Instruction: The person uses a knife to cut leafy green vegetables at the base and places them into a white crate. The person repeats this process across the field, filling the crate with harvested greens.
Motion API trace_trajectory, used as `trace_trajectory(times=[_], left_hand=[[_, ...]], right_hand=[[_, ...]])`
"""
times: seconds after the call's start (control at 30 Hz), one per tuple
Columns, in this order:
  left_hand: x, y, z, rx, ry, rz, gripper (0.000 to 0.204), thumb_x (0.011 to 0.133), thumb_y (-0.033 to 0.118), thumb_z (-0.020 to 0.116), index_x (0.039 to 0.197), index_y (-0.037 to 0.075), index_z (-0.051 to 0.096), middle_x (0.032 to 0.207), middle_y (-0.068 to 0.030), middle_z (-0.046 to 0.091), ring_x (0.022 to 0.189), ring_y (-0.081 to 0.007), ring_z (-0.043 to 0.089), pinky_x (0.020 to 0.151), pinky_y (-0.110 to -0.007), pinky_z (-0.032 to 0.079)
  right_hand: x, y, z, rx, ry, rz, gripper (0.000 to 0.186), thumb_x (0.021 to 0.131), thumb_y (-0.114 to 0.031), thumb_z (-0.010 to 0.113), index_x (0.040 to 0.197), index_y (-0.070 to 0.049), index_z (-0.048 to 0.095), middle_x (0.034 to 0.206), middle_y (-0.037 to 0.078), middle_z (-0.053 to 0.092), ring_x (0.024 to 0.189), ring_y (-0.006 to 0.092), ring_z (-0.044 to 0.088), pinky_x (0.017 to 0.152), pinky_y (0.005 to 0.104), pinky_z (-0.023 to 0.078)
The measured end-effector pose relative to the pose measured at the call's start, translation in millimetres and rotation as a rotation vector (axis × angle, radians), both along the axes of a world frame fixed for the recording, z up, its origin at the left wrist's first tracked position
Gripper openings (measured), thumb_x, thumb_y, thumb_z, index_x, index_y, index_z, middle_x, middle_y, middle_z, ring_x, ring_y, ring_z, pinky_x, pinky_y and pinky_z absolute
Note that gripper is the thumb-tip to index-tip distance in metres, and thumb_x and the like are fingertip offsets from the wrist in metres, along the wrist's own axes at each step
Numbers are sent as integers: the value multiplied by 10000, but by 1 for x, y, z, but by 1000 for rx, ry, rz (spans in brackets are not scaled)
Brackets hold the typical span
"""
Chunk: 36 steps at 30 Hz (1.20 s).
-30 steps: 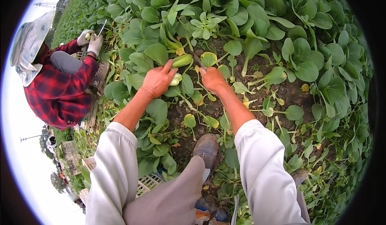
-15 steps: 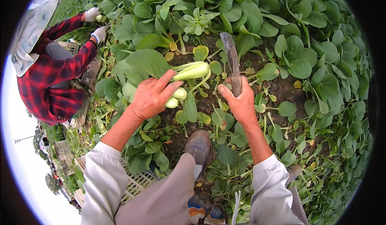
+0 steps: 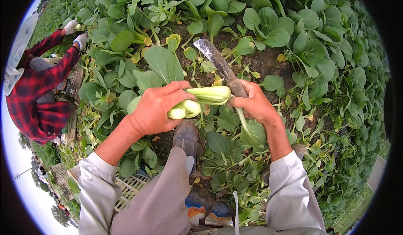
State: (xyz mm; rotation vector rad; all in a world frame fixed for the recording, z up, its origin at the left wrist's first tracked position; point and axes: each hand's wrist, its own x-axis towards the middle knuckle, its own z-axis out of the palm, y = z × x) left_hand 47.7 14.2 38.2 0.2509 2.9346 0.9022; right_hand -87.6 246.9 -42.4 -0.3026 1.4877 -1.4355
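My left hand (image 3: 156, 105) is closed round several heads of bok choy (image 3: 208, 94), their pale cut bases toward the right and their green leaves toward the far left. In my right hand (image 3: 258, 104) is a knife (image 3: 219, 62) with a wooden handle and a dark, worn blade slanting up to the left. My right thumb presses at the base of the foremost head, where a single leaf (image 3: 253, 133) hangs down on its pale stalk. Whether that stalk is still joined to the head I cannot tell.
Growing bok choy (image 3: 268, 27) fills the far side and right. Cut leaves litter the soil round my shoe (image 3: 186, 140). A pale plastic crate (image 3: 130, 191) sits by my left leg. At far left crouches a co-worker in a checked shirt (image 3: 37, 109), wearing white gloves.
My hands have come together, the right one moving left to the bok choy base. The knife now tilts further left. A leaf stalk is now pinched at my right thumb, bent downward.
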Motion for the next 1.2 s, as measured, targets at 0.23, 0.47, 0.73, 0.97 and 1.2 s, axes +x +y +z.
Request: trace_trajectory(times=[0.23, 0.47, 0.73, 0.97, 1.2], left_hand=[[-6, 10, -7, 924, -582, 498, 353, 683, 69, 681, 1031, 18, 652, 1019, -26, 641, 896, -123, 582, 836, -297, 477], [3, 37, -13, 1290, -629, 528, 453, 703, 81, 726, 1139, 19, 625, 1039, -41, 664, 907, -138, 606, 845, -287, 487], [-22, 37, 30, 662, -338, 352, 501, 815, 60, 721, 1287, 27, 557, 1092, -16, 645, 953, -64, 559, 880, -265, 468], [16, 63, 60, 1075, 10, 457, 674, 743, 52, 803, 1338, 2, 490, 1232, -47, 601, 1069, -103, 567, 970, -287, 449], [73, 19, 145, 816, 250, 521, 442, 726, 101, 811, 1112, 34, 606, 992, -29, 676, 878, -89, 613, 829, -272, 503]], right_hand=[[10, 35, -13, -228, -283, -293, 413, 787, -201, 719, 1135, -35, 570, 742, 8, 587, 487, 48, 471, 416, 208, 376], [20, 14, 25, -499, -248, -425, 569, 762, -251, 810, 1202, -17, 535, 841, 38, 631, 505, 40, 486, 426, 189, 392], [25, 0, 59, -158, 187, -398, 508, 723, -272, 849, 1059, -30, 554, 786, -3, 606, 576, 31, 493, 481, 197, 411], [66, -35, 137, -247, 256, -434, 462, 761, -230, 822, 1067, -28, 541, 787, 12, 605, 511, 34, 493, 409, 193, 393], [79, -47, 233, -195, 1260, -104, 317, 890, -235, 650, 1109, -22, 564, 966, 141, 641, 786, 302, 641, 714, 368, 510]])
